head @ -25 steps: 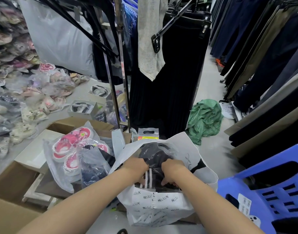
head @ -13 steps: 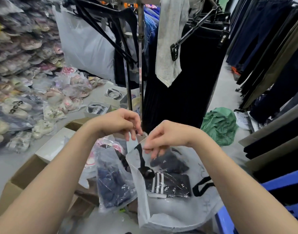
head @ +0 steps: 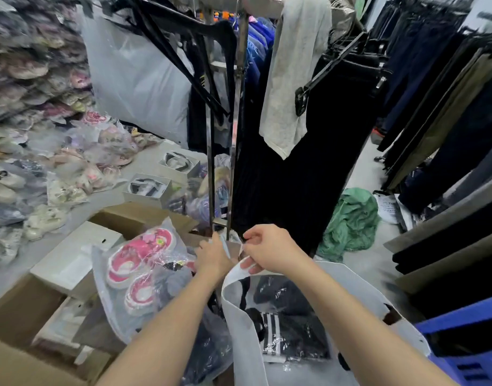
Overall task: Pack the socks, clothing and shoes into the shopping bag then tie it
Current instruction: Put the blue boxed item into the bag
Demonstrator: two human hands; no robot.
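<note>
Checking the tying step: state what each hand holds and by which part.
Right hand pinches the shopping bag by its top edge. Left hand appears to grip a pale strip of the bag's top; fingers hidden.

Two hands show: the left hand and the right hand. There is one white shopping bag with two wrapped dark items inside it, one pack of striped socks and one black bundle (its kind of garment cannot be told). One clear bag holds two pink shoes. There are also two open white shoe boxes, one flat white box, one crumpled green garment, one blue plastic chair and one pale grey cloth on the rail. The heaped bagged shoes on the left are too many to count.
</note>
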